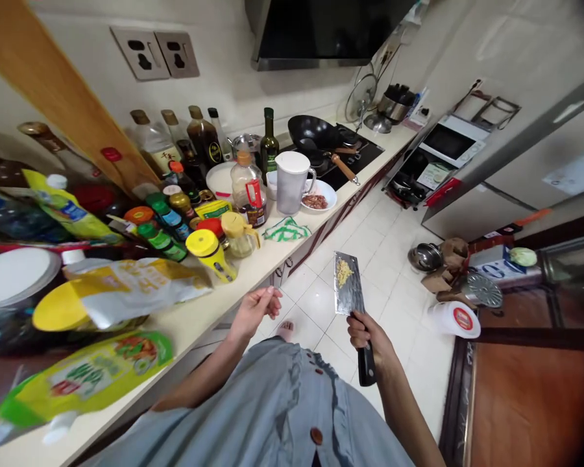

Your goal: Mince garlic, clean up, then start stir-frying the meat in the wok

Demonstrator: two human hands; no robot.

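Steel forms the broad blade (355, 285) of the cleaver (352, 303), which is held in the air over the floor (318, 308), clear of the worktop's (253, 269) front edge. Its black handle (366, 366) is gripped near the blade by the right hand (370, 336), with the fingers wrapped around it. Chopped yellow bits (344, 272) are carried on the blade. A stiff, fairly heavy tool is to be expected, best held by the handle and kept steady, as the loose bits could slide off. Nothing is held by the left hand (259, 310); its fingers are loosely curled. A cloth (287, 229) is laid at the worktop's front edge, near a jug (291, 188) and a bowl (331, 193) of meat (315, 202). Toward the far end, a wok (314, 133) is placed beneath a hood (321, 39).
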